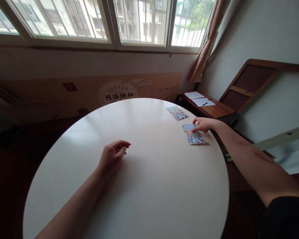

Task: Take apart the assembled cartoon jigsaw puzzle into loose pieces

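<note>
My left hand (114, 151) is over the middle of the white round table (149, 196), its fingers curled in loosely toward the thumb. Nothing shows between them. At the table's right side, my right hand (203, 124) has its thumb and fingers on the upper right part of a small colourful packet (194, 136) with crimped ends. The packet's print is blue with cartoon figures. Just beyond it lies a second, similar printed packet (177, 113), flat near the table's far right edge and apart from both hands.
A wooden chair (224, 111) past the table's right edge bears paper sheets (198, 99) and a dark pen (205, 104). Against the wall under the barred windows (142, 23) stands a printed cardboard panel (89, 89). A curtain (204, 56) hangs at the right.
</note>
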`<act>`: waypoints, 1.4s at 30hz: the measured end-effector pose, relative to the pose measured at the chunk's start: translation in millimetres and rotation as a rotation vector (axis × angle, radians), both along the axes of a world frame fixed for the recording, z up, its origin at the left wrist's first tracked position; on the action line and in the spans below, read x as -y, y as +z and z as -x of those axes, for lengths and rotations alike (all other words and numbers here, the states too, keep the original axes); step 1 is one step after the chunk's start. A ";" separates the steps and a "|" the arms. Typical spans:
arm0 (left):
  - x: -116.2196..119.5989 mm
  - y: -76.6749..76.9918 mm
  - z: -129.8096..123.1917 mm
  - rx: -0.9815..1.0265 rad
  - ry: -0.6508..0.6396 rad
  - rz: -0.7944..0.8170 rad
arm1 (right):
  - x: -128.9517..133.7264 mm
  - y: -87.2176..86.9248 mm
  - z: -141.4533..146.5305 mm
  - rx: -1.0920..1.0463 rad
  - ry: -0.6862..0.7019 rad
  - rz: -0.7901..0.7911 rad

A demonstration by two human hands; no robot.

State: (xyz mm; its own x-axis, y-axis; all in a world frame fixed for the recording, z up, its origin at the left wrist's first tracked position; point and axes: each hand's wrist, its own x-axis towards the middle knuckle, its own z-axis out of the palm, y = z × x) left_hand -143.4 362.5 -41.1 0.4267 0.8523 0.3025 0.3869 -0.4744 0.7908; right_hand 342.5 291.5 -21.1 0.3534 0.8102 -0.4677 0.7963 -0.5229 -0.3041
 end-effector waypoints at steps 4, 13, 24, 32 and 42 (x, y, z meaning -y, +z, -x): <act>1.8 -4.2 -0.8 0.025 0.024 0.027 | 11.5 6.5 19.4 0.009 0.101 0.102; 3.4 -8.6 0.8 0.031 0.003 0.053 | 44.4 33.2 163.4 -0.156 0.629 0.016; 9.1 -3.7 -1.3 0.030 -0.034 0.076 | 87.9 29.2 267.1 -0.067 0.834 -0.038; 9.4 -4.7 -2.6 -0.015 -0.074 0.044 | 112.4 28.1 270.4 -0.079 0.794 -0.047; 8.5 -1.6 0.4 -0.067 -0.124 0.011 | 111.3 26.8 270.3 -0.099 0.769 -0.097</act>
State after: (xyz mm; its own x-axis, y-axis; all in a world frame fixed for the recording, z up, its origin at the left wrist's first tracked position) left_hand -143.7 354.0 -42.7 0.5481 0.7949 0.2602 0.3781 -0.5130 0.7706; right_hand 72.1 180.1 5.7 -0.3640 0.8494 -0.3822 0.8910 0.1979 -0.4086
